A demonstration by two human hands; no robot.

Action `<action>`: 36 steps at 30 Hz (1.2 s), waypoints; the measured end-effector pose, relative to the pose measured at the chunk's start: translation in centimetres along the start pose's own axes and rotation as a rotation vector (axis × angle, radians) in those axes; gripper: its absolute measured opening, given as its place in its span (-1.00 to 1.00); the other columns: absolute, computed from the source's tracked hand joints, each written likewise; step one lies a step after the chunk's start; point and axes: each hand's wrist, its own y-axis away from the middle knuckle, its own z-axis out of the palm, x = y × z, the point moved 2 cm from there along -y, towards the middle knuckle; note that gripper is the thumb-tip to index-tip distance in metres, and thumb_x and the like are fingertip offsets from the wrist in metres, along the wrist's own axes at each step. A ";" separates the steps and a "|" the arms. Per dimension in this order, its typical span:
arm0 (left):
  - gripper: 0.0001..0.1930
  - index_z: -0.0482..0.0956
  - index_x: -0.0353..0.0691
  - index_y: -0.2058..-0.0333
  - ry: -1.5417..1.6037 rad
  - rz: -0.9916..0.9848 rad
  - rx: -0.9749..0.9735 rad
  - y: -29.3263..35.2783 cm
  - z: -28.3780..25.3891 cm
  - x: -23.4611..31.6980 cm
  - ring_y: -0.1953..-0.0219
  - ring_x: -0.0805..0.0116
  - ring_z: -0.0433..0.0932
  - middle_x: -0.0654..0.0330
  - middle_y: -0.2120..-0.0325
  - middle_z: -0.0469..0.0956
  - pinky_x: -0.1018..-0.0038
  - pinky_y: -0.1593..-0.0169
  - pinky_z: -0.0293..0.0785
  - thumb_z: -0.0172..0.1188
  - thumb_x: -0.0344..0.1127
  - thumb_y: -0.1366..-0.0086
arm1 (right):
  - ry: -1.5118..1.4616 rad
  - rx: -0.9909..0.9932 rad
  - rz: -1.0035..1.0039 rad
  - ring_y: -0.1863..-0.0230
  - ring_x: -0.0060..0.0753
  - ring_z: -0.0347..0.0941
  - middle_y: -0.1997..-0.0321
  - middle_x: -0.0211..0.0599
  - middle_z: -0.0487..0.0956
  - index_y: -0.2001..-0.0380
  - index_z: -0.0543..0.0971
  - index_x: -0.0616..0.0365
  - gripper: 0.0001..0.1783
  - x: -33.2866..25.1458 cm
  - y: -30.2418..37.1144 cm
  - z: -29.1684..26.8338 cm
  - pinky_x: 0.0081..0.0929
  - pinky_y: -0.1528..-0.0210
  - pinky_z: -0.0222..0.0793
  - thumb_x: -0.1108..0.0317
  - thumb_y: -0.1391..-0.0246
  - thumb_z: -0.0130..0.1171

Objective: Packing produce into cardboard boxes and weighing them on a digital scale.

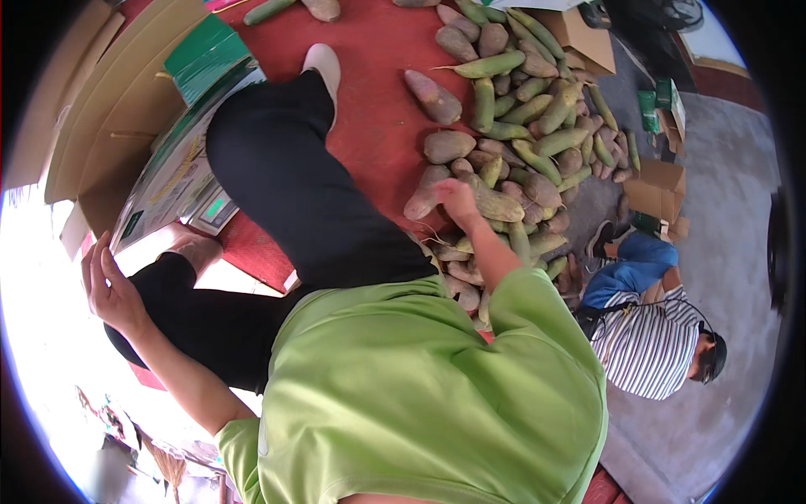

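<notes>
My left hand (113, 288) is held out at the left beside a printed carton (172, 160), fingers apart and nothing in them. At the near-left edge of a heap of long green and purplish radishes (537, 109), my right hand (456, 200) is closed at one end of a dusty pinkish radish (426, 193). Its fingers are small and slightly blurred. More radishes lie against my right wrist and run on beneath my forearm. Between my left hand and my knee sits a scale (213, 209) with a lit green display, partly hidden by the carton and my leg.
Red matting (374, 101) lies under the heap. A person in a striped shirt (642, 344) crouches at the right. Opened cardboard boxes (656, 191) stand beyond the heap, and large cardboard flaps (126, 101) rise at the left. A broom (166, 460) shows at lower left.
</notes>
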 end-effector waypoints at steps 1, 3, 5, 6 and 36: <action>-0.81 0.64 -0.32 0.25 -0.031 0.025 -0.001 0.1 -0.4 -0.4 0.22 0.30 0.57 0.15 0.30 0.62 0.45 0.16 0.50 0.04 -0.41 -0.34 | -0.068 0.014 0.046 0.32 -0.49 0.54 0.37 -0.26 0.64 0.28 0.63 0.21 -0.79 -0.8 -0.3 -0.7 -0.51 0.24 0.46 0.53 0.04 0.15; -0.82 0.64 -0.32 0.25 -0.008 -0.008 0.004 0.1 -0.2 -0.2 0.22 0.31 0.58 0.14 0.31 0.61 0.46 0.14 0.49 0.05 -0.45 -0.33 | -0.121 0.084 0.075 0.31 -0.53 0.53 0.37 -0.30 0.64 0.26 0.63 0.20 -0.78 0.0 -1.4 -2.7 -0.52 0.23 0.45 0.52 0.05 0.19; -0.82 0.64 -0.33 0.24 -0.002 -0.040 0.002 0.3 -0.7 -0.1 0.22 0.30 0.58 0.14 0.31 0.61 0.47 0.13 0.48 0.05 -0.48 -0.32 | -0.024 0.186 0.061 0.30 -0.52 0.53 0.36 -0.30 0.64 0.25 0.63 0.21 -0.78 1.2 -3.0 -4.4 -0.51 0.20 0.45 0.47 0.05 0.21; -0.83 0.64 -0.33 0.25 -0.008 -0.051 0.027 0.3 -1.0 -0.1 0.24 0.30 0.58 0.14 0.32 0.61 0.46 0.13 0.47 0.06 -0.50 -0.29 | 0.062 0.241 0.066 0.30 -0.49 0.54 0.36 -0.30 0.64 0.25 0.63 0.21 -0.77 0.5 -3.5 -5.1 -0.49 0.19 0.45 0.44 0.05 0.23; -0.86 0.64 -0.20 0.35 0.014 -0.088 0.064 -0.7 -0.4 1.7 0.34 0.24 0.56 0.22 0.42 0.57 0.41 0.21 0.45 0.22 -0.28 -0.20 | 0.204 0.176 0.495 0.01 -0.11 0.39 -0.02 -0.14 0.43 -0.06 0.33 0.23 -0.34 7.5 -6.7 -7.8 -0.13 0.01 0.36 0.36 0.11 0.39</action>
